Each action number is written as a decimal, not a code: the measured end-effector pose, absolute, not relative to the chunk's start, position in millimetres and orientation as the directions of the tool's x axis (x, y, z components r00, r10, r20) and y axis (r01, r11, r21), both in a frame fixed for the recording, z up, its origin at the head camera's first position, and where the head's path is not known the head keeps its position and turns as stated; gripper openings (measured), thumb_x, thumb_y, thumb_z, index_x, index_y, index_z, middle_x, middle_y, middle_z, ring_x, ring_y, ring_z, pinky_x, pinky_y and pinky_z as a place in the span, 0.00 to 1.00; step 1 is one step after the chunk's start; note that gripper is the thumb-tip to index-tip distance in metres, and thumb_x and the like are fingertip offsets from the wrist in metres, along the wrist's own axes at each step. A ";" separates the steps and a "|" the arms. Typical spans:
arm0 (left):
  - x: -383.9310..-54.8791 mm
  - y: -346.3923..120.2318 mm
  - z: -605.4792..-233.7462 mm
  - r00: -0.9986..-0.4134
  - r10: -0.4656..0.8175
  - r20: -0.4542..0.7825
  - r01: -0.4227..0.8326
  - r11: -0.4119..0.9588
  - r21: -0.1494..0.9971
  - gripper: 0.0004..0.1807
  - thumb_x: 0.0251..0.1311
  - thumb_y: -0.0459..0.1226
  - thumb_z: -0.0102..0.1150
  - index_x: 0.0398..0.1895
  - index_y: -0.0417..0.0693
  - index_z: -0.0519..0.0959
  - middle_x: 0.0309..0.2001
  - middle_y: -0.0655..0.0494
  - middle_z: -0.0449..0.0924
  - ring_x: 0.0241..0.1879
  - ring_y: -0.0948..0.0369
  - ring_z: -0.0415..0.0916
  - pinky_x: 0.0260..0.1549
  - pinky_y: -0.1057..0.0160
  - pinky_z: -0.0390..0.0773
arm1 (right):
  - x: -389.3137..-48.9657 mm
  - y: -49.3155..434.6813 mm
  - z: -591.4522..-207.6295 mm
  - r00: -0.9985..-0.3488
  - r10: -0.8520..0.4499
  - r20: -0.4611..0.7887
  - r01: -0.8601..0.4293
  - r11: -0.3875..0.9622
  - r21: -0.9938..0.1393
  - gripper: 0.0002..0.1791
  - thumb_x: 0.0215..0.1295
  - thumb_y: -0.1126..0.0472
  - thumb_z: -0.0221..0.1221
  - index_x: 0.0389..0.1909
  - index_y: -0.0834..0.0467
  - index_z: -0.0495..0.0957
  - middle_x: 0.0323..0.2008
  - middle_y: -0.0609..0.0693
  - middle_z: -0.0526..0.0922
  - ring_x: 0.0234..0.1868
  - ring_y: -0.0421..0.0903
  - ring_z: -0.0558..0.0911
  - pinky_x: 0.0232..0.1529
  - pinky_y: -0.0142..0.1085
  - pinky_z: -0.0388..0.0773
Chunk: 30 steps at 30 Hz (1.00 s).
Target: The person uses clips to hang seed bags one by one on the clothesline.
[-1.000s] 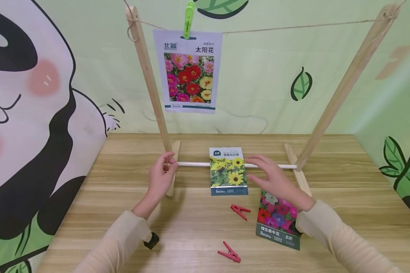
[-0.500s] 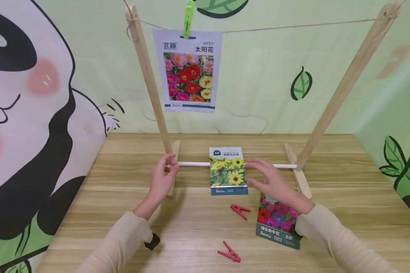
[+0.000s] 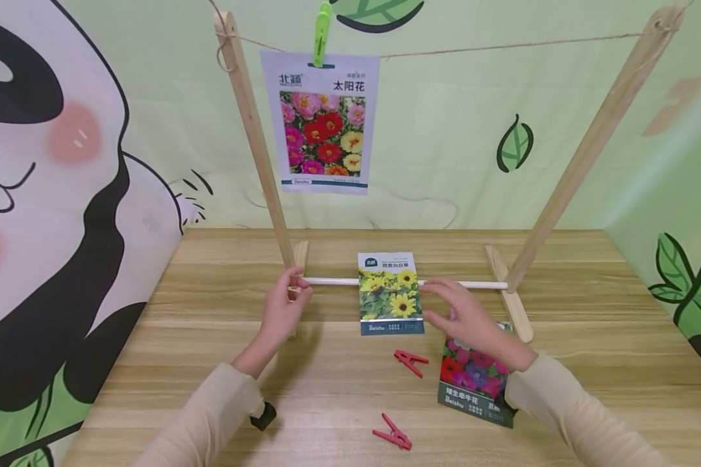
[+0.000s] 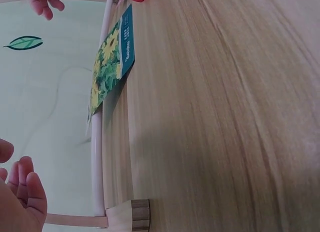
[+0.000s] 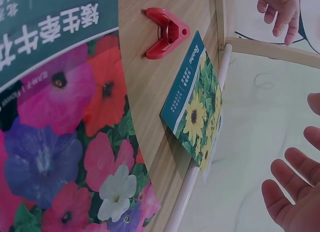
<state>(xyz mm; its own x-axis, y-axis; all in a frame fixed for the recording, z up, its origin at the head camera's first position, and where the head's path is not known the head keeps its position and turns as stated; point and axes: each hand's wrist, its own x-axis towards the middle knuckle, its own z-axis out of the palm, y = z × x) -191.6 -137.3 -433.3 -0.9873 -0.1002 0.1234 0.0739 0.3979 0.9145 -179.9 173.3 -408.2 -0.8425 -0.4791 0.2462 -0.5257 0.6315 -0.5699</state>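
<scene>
My left hand (image 3: 282, 306) hovers by the foot of the left wooden post, fingers loosely bent and nothing in them. Close to the right edge of a yellow sunflower seed packet (image 3: 390, 295) is my right hand (image 3: 467, 319), its fingers relaxed and holding nothing. That packet leans across a white rod (image 4: 97, 162), its lower end on the table, as both wrist views show. Under my right forearm lies a petunia-pictured seed packet (image 5: 65, 142), partly covered in the head view. Two red clothespins (image 3: 410, 362) lie on the table in front.
A twine line (image 3: 514, 46) runs between two wooden posts (image 3: 596, 143). From its left part hangs a white seed packet (image 3: 326, 133) with a flower photo, held by a green clip (image 3: 322, 35). Behind is a panda-printed backdrop (image 3: 432, 130); wooden feet (image 3: 511, 298) rest on the table.
My left hand has drifted slightly right and down, away from the left post. My right hand has shifted slightly downward beside the sunflower packet. Packets and clothespins stay put.
</scene>
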 end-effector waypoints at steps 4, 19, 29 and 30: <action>-191.3 -135.7 -435.3 -0.989 -0.085 0.121 0.075 0.416 0.906 0.21 0.53 0.28 0.53 0.53 0.42 0.68 0.39 0.44 0.75 0.28 0.61 0.69 0.24 0.72 0.70 | -178.8 173.7 -410.2 -0.840 -0.489 0.233 -0.525 0.628 -0.575 0.23 0.55 0.60 0.60 0.53 0.56 0.70 0.56 0.54 0.69 0.25 0.37 0.70 0.20 0.25 0.71; -191.9 -128.2 -443.1 -0.996 -0.033 0.084 0.063 0.414 0.908 0.25 0.51 0.25 0.54 0.55 0.42 0.66 0.41 0.39 0.74 0.25 0.63 0.68 0.23 0.72 0.69 | -176.7 175.3 -418.8 -0.829 -0.496 0.258 -0.548 0.629 -0.552 0.25 0.52 0.62 0.62 0.53 0.58 0.70 0.55 0.56 0.72 0.49 0.50 0.73 0.32 0.32 0.77; -190.0 -122.6 -444.5 -0.998 -0.005 0.063 0.054 0.447 0.893 0.26 0.53 0.27 0.53 0.57 0.43 0.64 0.42 0.40 0.74 0.27 0.61 0.70 0.23 0.70 0.70 | -176.1 176.4 -424.7 -0.828 -0.511 0.232 -0.546 0.640 -0.541 0.25 0.53 0.60 0.61 0.53 0.59 0.70 0.54 0.57 0.72 0.55 0.54 0.72 0.51 0.48 0.72; -189.9 -121.9 -444.9 -0.998 0.000 0.061 0.054 0.450 0.891 0.26 0.53 0.27 0.53 0.57 0.43 0.64 0.43 0.39 0.74 0.27 0.61 0.71 0.23 0.69 0.70 | -175.7 176.4 -424.5 -0.830 -0.511 0.221 -0.540 0.640 -0.546 0.25 0.53 0.59 0.61 0.54 0.59 0.70 0.54 0.57 0.72 0.55 0.54 0.71 0.51 0.48 0.72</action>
<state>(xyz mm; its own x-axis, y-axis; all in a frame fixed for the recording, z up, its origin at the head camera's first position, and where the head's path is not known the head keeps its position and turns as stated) -189.9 -121.9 -444.9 -0.9981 -0.0002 0.0611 0.0545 0.4501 0.8913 -175.7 176.4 -424.5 -0.8303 -0.5113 0.2215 -0.5400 0.6404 -0.5461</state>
